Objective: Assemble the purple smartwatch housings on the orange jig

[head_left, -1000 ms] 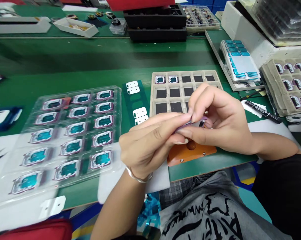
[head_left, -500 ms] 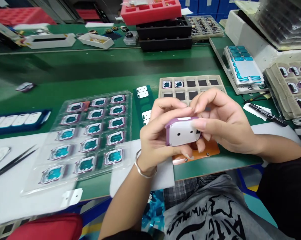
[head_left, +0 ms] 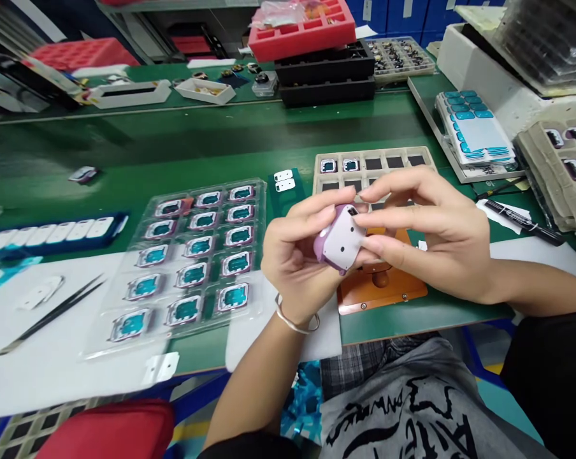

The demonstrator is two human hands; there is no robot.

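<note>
We have a long green desk (head_left: 183, 140) carrying everything. Left of centre we see a clear plastic tray (head_left: 260, 217), three columns of white-and-purple frames with teal middles. Behind the hands sits a beige compartment tray (head_left: 359, 153), partly covered; two frames in its top row, far left. An orange plate (head_left: 386, 294) with a round knob lies at the near edge, just below the right hand (head_left: 431, 239). Left hand (head_left: 290, 245) wears a silver bracelet and curls around a purple-and-white rounded-square case (head_left: 343, 239), gripping it from the side. Right hand has fingers loosely spread, index and thumb tips at the case's right edge; we can't tell if they pinch it. Case is up above the desk, tilted, white face with dark holes showing. Black tweezers (head_left: 53, 315) lie far left on a white sheet (head_left: 11, 382).
</note>
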